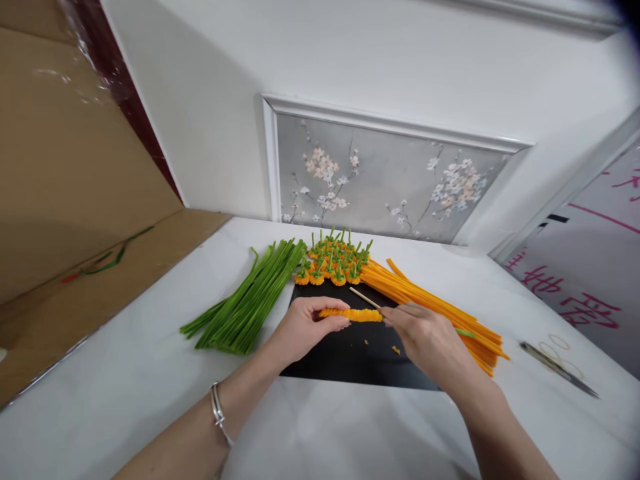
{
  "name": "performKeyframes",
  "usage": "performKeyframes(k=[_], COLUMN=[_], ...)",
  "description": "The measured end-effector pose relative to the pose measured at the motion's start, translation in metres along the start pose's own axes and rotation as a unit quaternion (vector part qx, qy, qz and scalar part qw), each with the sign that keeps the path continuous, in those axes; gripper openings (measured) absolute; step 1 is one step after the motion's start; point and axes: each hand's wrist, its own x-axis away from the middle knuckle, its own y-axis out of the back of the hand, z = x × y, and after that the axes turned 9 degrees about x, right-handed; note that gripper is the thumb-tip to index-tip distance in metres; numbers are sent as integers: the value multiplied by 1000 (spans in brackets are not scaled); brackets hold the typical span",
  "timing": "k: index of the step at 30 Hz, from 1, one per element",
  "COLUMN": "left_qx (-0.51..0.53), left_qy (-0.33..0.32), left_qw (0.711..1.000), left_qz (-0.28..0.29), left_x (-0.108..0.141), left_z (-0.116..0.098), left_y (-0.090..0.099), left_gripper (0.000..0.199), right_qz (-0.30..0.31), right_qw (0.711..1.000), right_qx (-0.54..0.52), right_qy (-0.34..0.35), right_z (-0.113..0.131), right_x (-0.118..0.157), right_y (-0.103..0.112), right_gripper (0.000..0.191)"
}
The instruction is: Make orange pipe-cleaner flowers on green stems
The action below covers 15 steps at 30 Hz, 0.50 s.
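Observation:
My left hand (313, 325) pinches one end of a tightly coiled orange pipe cleaner (364, 315) above a black mat (325, 357). At the coil's other end my right hand (420, 330) is closed, with a thin wooden stick (364, 297) poking out of its fingers toward the upper left. Its fingertips also meet the coil, though their exact grip is hidden. Just beyond the hands stand several small orange pumpkins (338, 275) with green stems, bunched together at the mat's far edge.
A bundle of green pipe cleaners (250, 300) lies on the left, loose orange pipe cleaners (425, 293) on the right. Farther right are scissors (557, 369) and thin rubber bands (559, 342). Orange scraps (396, 349) dot the mat. Cardboard (75, 167) and a wall border the white table (125, 393).

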Motion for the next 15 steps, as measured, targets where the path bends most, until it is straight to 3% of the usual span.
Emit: performKeyframes(k=[7,15], left_qx=[-96,-53], left_qy=[-50,-39], left_qw=[994,997], left_qz=[16,38], left_x=[4,6], left_z=[5,-2], left_y=[-1,-1], left_gripper=[21,29], right_qz=[13,4], right_qw=[998,1000], right_qx=[47,-27], right_qy=[26,4], right_z=[8,7], right_x=[-1,1], right_y=[-5,-12], right_gripper=[35,41])
